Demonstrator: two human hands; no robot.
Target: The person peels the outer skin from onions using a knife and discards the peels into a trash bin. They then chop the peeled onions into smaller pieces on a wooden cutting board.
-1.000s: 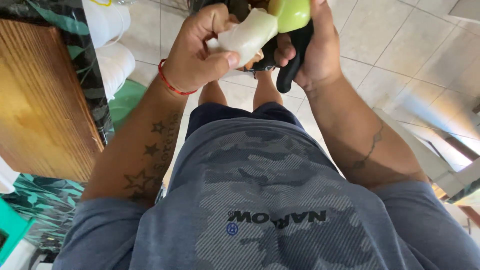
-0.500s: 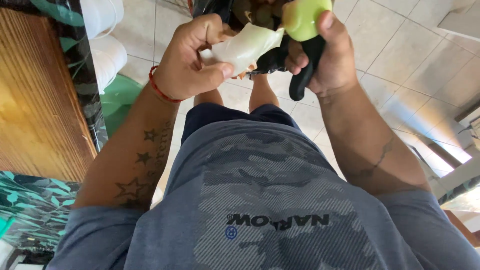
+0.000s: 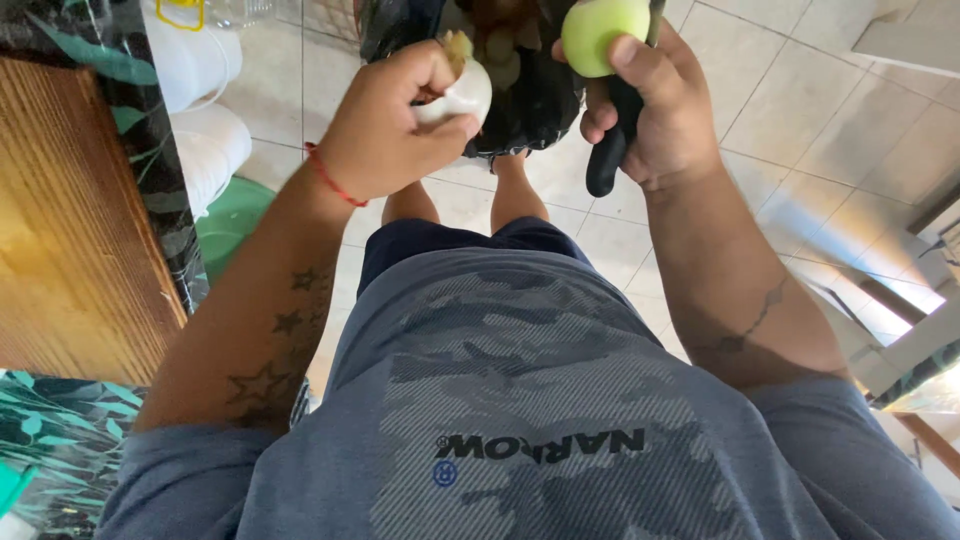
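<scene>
A pale strip of peel [image 3: 455,95] is pinched in the left hand [image 3: 395,125], the thumb pressed against the curled fingers, which are drawn in tight around it; a red cord bracelet [image 3: 330,178] is worn at that wrist. Beside it, on the other side of a narrow gap, a round, pale green peeled fruit [image 3: 598,32] is gripped in the right hand [image 3: 660,110], the thumb laid across its lower side. A black-handled knife [image 3: 608,150] is clamped in the same fist, its handle seen pointing down from under the fingers; the blade is hidden behind the fruit and cannot be made out. Both hands are held up close together, neither one touching the other. A dark plastic bag [image 3: 540,95] holding scraps is seen just behind and between the two hands. Below the hands, a pale tiled floor [image 3: 800,110] is shown. Out past the left hand, white buckets [image 3: 205,120] and a wooden tabletop [image 3: 70,220] are visible.
</scene>
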